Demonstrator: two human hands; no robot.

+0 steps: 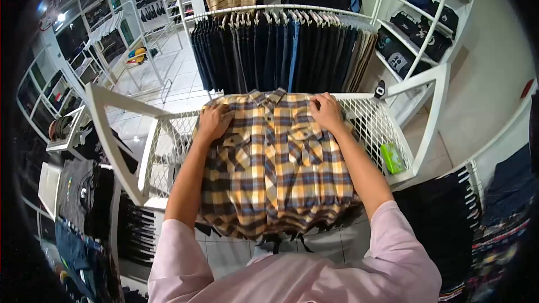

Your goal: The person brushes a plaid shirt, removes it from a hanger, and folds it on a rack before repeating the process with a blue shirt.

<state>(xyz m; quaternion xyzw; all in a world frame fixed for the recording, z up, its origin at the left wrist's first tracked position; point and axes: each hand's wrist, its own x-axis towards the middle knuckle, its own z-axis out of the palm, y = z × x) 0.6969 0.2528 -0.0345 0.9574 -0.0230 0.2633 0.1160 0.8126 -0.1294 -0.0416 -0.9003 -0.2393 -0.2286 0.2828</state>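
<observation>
A plaid button-up shirt (268,163) in yellow, brown and white lies front side up on a white metal mesh table (385,132). Its collar points away from me, and the lower part hangs over the near edge. My left hand (215,121) rests on the shirt's left shoulder area, fingers bent but apart on the cloth. On the opposite shoulder lies my right hand (327,112), its fingers spread against the fabric. Both chest pockets and the button placket show between my forearms.
Behind the table, a rack of dark trousers (275,50) spans the view. A green packet (392,158) lies at the table's right end, and a dark watch-like device (380,89) sits at its far right edge. Folded clothes (84,196) stand at left; caps (418,33) fill a shelf.
</observation>
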